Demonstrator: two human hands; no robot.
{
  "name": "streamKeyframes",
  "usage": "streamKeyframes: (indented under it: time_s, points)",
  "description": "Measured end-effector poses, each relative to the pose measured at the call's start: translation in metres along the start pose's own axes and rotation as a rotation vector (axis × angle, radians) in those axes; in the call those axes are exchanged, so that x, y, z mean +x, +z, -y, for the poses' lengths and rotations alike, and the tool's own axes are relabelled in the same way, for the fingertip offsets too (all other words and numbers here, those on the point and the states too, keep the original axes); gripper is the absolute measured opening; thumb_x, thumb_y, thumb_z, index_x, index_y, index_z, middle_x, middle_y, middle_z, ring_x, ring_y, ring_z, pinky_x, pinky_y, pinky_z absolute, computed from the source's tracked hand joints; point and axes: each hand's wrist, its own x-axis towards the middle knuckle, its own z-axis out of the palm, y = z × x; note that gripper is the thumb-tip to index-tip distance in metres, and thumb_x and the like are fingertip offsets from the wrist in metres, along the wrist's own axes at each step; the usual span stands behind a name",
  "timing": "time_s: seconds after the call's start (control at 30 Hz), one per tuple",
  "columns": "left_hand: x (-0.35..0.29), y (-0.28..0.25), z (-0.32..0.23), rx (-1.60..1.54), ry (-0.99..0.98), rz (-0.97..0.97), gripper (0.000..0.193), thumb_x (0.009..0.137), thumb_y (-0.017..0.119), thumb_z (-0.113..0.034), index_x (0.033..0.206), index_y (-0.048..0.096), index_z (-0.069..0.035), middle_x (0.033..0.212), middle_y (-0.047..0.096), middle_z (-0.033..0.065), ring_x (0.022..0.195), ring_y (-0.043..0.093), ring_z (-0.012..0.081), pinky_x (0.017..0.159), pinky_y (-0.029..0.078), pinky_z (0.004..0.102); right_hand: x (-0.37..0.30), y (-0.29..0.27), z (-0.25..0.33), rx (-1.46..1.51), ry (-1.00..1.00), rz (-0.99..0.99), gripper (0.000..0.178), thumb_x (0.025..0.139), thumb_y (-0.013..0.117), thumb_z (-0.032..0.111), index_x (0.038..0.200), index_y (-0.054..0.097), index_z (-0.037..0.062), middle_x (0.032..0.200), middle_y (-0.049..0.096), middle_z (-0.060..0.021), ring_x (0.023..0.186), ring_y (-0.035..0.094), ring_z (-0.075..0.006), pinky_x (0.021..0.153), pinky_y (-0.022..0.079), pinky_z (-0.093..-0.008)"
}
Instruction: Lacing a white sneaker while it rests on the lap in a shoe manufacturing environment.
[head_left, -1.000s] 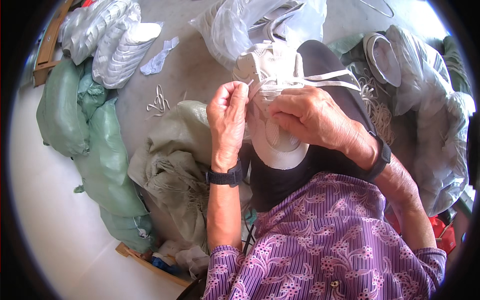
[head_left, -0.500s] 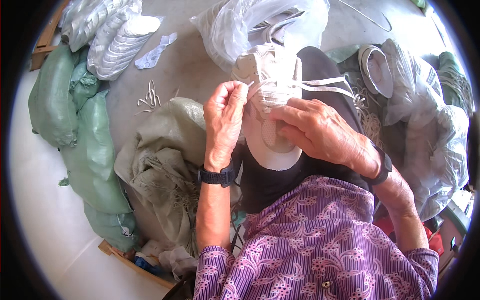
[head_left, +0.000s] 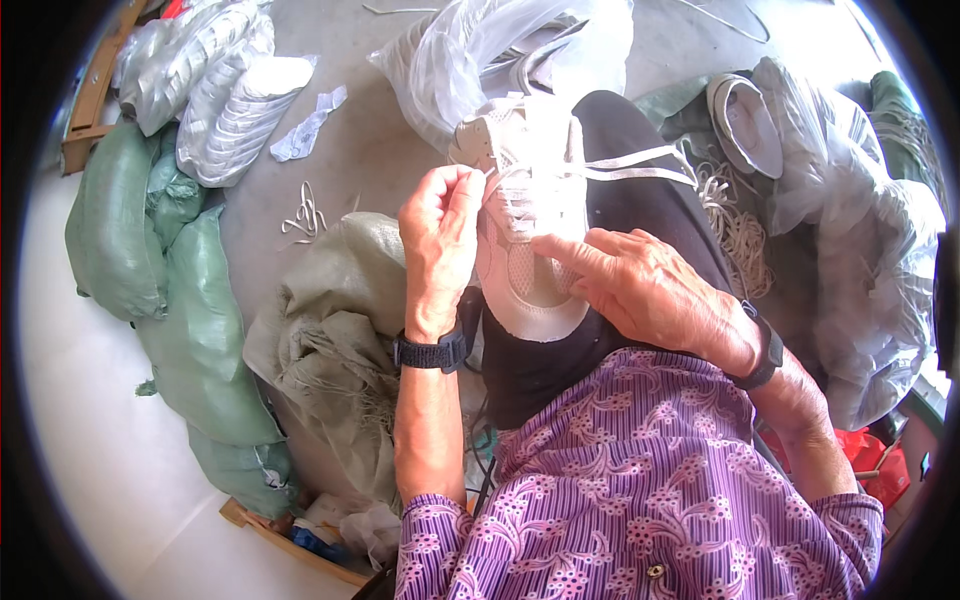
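Observation:
A pale white sneaker (head_left: 530,285) rests on my dark-trousered lap, its toe pointing toward me. Its upper carries a white shoelace (head_left: 630,160), with a long loop trailing off to the right over my thigh. My left hand (head_left: 440,235) is closed at the left side of the lacing, pinching one end of that lace between thumb and fingertips. On the other side, my right hand (head_left: 655,290) bears on the shoe, index finger stretched to the bottom of the lacing, the thumb lower by the toe and the other fingers curled.
Beyond the shoe lies a clear plastic bag (head_left: 430,75) with shoes inside. To the right are a loose shoe (head_left: 745,125), a bundle of laces (head_left: 735,235) and plastic-wrapped goods (head_left: 865,270). Green sacks (head_left: 205,330) and a beige sack (head_left: 325,310) lie to the left.
My right index finger has straightened onto the bottom of the lacing. The left hand keeps its pinch on the lace. The whole view has shifted slightly.

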Motion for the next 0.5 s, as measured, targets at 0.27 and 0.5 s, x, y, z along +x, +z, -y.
streamKeyframes:
  time_s: [0.27, 0.5]
  points:
    - [0.005, -0.007, -0.011, 0.18, 0.001, 0.0, 0.018, 0.091, 0.062, -0.016, 0.087, 0.062, 0.002, 0.069, 0.056, -0.0023, 0.063, 0.046, 0.0054, 0.057, 0.041, 0.0225, -0.002, 0.003, -0.002, 0.039, 0.025, 0.001, 0.038, 0.085, 0.058, 0.01, 0.123, 0.053, 0.0094, 0.077, 0.058, -0.0151, 0.067, 0.062, -0.0352, 0.06, 0.049, -0.0442]
    - [0.013, -0.003, -0.02, 0.335, 0.094, 0.008, 0.017, 0.086, 0.064, -0.014, 0.083, 0.061, 0.002, 0.066, 0.058, 0.0044, 0.059, 0.05, 0.0111, 0.057, 0.044, 0.0267, -0.002, 0.001, -0.003, 0.077, 0.032, 0.001, 0.035, 0.086, 0.057, 0.011, 0.121, 0.053, 0.0095, 0.078, 0.058, -0.0143, 0.068, 0.062, -0.0353, 0.061, 0.049, -0.0449]
